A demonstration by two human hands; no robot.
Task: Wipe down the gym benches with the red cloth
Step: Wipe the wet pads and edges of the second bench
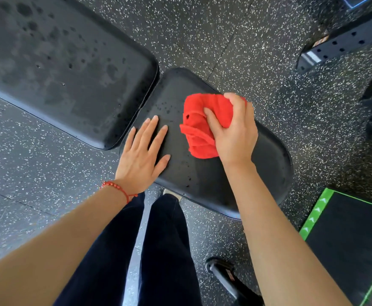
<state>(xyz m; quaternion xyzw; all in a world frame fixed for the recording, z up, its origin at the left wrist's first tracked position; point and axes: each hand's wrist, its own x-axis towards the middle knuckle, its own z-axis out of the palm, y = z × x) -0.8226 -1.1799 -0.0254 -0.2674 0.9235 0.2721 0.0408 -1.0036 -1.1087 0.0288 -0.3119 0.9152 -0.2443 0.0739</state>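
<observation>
Fingers [211, 120] of the right hand [233, 135] are curling down over the red cloth [202, 127], thumb and forefinger bunching its folds and pressing it flat against the seat pad [269, 164]. I am noting the cloth lying under and to the left of those fingers, toward the pad's far half. The left hand [142, 155] is lying flat on the same pad, fingers spread slightly apart, gripping nothing, near the cloth but not touching it. I am reading no brand, label or writing anywhere. I am counting two hands, one cloth and two black pads: the seat pad and the long back pad [65, 62], which is carrying droplets. One red bead bracelet [116, 186] is circling the left wrist. The floor [235, 36] is speckled rubber.
</observation>
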